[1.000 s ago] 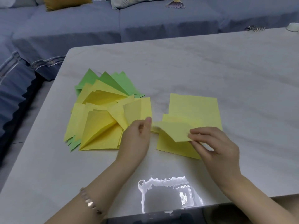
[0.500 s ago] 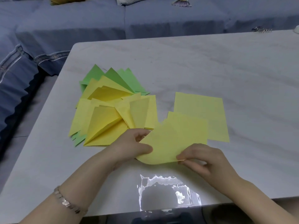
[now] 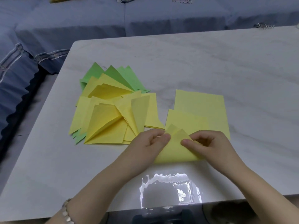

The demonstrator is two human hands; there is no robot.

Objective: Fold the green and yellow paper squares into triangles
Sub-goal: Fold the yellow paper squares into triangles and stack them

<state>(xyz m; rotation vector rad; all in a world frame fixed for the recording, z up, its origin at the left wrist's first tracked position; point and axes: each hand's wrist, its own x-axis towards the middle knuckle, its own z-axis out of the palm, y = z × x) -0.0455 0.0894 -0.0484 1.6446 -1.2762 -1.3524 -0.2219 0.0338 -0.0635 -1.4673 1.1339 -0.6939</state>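
Sheet (image 3: pixel 176 151), yellow, lies doubled over at the near edge of the table (image 3: pixel 210 62), just in front of the person. Its two far corners are raised and almost together. Half a second ago it hung as one bowed leaf between the hands; now it is bent back on itself, with the bend along its near edge. The two tips stand side by side, not yet matched, and the bend looks soft rather than pressed.

Left hand (image 3: pixel 145 143) pinches the sheet's left side near the tips, fingers curled. A second ago it was over at the pile (image 3: pixel 110 123), so it has come across to help. Right hand (image 3: pixel 208 146) pinches the right side, thumb on the upper layer.

My reading is that the fold is begun but not set: the tips need lining up, then the near edge wants a firm crease.

Just beyond the hands, two flat squares (image 3: pixel 200 107) wait, overlapping, so at least two more folds remain. To the left, the pile holds yellow triangles, with green triangles (image 3: pixel 119 76) fanned out beneath at its far side.

A bracelet (image 3: pixel 67 214) is on the left wrist, and a blue sofa (image 3: pixel 80 21) runs behind the table.
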